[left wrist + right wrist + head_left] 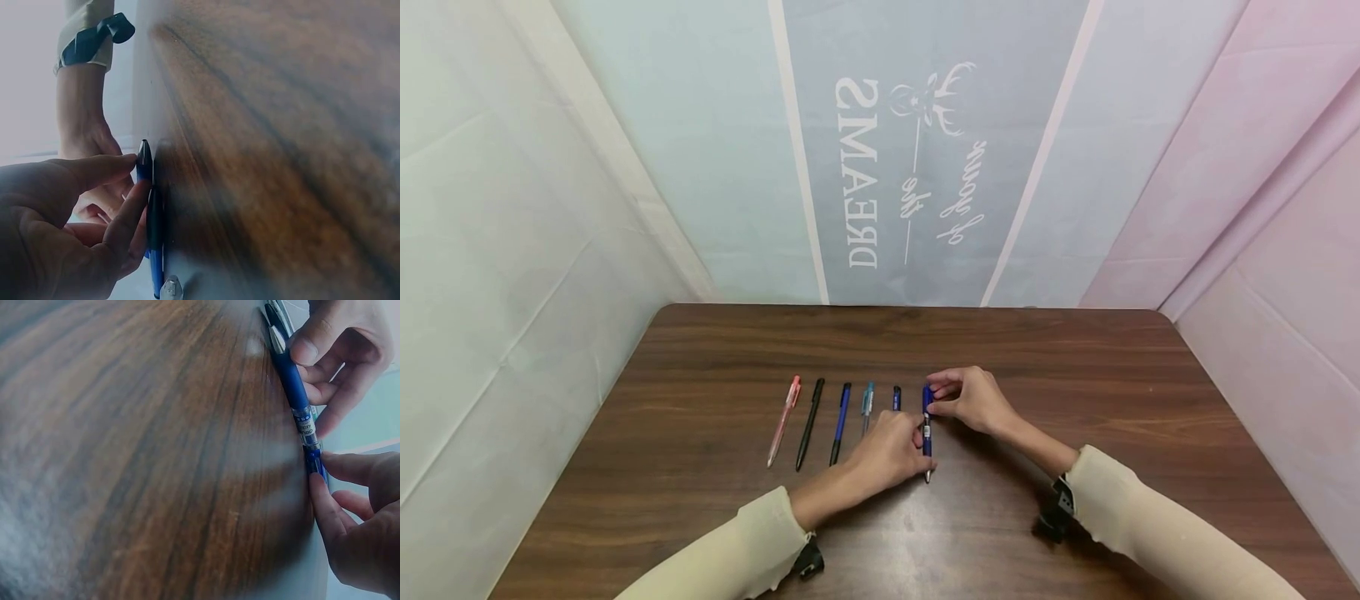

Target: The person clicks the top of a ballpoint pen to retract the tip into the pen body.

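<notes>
A blue pen with a silver tip (927, 446) is at the right end of a row of pens, its tip toward the person. My left hand (887, 454) pinches it near the tip between thumb and finger, as the left wrist view of the pen (144, 164) shows. At its clip end, my right hand (976, 402) pinches it with thumb and fingertip; in the right wrist view the blue barrel (291, 381) stretches between both hands. Just left of it lies a dark blue pen (897, 397), its lower part hidden by my left hand.
Further left, side by side, lie a teal clear pen (868, 400), a blue pen with a black grip (841, 422), a black pen (809, 425) and a pink pen (785, 419). The wooden table (715, 517) meets a printed cloth (917, 283) at its far edge.
</notes>
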`<act>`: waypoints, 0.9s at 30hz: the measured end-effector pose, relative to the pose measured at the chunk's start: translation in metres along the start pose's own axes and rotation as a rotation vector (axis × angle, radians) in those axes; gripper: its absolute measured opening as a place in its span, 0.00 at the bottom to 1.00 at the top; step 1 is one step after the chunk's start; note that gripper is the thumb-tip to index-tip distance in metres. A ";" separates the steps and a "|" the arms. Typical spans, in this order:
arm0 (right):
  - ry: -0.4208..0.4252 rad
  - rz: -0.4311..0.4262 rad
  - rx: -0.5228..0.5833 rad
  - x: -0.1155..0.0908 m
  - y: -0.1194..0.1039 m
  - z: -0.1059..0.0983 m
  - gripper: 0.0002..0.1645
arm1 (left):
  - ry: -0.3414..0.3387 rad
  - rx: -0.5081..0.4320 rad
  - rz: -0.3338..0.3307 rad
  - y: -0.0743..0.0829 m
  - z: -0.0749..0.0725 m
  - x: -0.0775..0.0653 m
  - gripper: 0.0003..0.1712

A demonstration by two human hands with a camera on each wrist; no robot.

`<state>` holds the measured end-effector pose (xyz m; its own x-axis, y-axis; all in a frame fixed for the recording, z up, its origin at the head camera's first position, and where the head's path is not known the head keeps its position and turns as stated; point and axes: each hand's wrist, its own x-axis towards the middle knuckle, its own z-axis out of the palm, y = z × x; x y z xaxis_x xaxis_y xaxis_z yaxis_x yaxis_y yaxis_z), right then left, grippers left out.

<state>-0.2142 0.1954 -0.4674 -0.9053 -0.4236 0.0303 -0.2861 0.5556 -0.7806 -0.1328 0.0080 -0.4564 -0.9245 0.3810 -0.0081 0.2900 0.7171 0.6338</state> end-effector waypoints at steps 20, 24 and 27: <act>-0.002 -0.040 -0.091 0.001 0.004 -0.023 0.25 | 0.040 -0.059 0.049 -0.005 -0.014 -0.001 0.26; 0.043 -0.089 -0.190 0.003 0.009 -0.035 0.25 | 0.082 -0.055 0.059 -0.008 -0.027 -0.001 0.31; 0.068 -0.143 -0.292 0.005 0.011 -0.045 0.26 | 0.116 -0.034 0.095 -0.012 -0.038 -0.001 0.33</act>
<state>-0.2358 0.2313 -0.4479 -0.8656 -0.4690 0.1755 -0.4806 0.6797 -0.5540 -0.1443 -0.0233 -0.4339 -0.9162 0.3751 0.1411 0.3708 0.6603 0.6531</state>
